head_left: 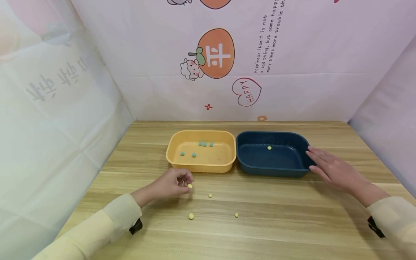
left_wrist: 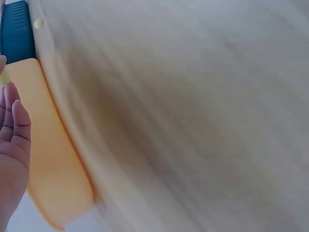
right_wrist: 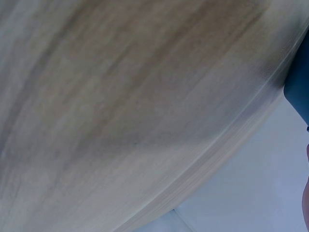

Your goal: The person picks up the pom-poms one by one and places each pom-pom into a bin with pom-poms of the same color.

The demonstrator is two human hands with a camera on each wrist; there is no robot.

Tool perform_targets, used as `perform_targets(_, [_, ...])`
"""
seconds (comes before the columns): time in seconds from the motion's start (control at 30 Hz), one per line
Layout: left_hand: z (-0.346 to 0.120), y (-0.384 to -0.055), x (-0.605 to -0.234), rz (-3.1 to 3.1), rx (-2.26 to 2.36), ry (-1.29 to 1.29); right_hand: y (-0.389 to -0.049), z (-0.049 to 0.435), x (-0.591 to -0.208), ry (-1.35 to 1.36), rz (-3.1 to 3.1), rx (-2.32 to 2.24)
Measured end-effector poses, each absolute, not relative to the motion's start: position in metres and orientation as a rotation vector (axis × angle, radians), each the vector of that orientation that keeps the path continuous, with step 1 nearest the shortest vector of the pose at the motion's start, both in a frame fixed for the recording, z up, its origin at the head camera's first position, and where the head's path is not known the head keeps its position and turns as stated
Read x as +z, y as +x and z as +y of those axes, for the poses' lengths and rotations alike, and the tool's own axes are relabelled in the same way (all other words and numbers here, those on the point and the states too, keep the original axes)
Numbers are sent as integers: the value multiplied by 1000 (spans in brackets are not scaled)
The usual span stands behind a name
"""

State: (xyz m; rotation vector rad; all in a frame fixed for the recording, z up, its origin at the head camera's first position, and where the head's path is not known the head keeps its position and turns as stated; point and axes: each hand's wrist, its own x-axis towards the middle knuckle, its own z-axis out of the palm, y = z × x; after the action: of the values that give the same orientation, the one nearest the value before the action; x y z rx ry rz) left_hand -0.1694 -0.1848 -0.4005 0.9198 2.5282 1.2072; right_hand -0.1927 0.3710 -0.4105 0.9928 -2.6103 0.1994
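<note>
Between thumb and fingertips my left hand (head_left: 172, 183) pinches a small yellow ball (head_left: 190, 186), just in front of the yellow bin (head_left: 201, 168). The left wrist view shows the same ball (left_wrist: 4, 78) at its left edge. My right hand (head_left: 338, 169) has its fingers extended against the right end of the dark blue bin (head_left: 276, 172). One yellow ball (head_left: 269, 148) lies inside that blue bin. Several teal balls, one of them a teal ball (head_left: 194, 155), lie in the yellow bin. In the right wrist view only a sliver of the hand shows.
Three loose yellow balls lie on the wooden table (head_left: 276, 231): one ball (head_left: 210, 195) nearest the bins, a larger ball (head_left: 191, 216) closer to me, another ball (head_left: 236, 215) to the right. The bins stand side by side. A printed cloth (head_left: 156, 65) hangs behind the table.
</note>
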Motion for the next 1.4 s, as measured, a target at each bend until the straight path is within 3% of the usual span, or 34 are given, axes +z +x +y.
perform_targets(0.57, [-142, -189, -366, 2476, 1351, 1087, -194, 373, -411, 1011, -2569, 204])
perform_targets(1.4, [-54, -235, -349, 2417, 1403, 1185, -197, 375, -410, 1067, -2527, 137])
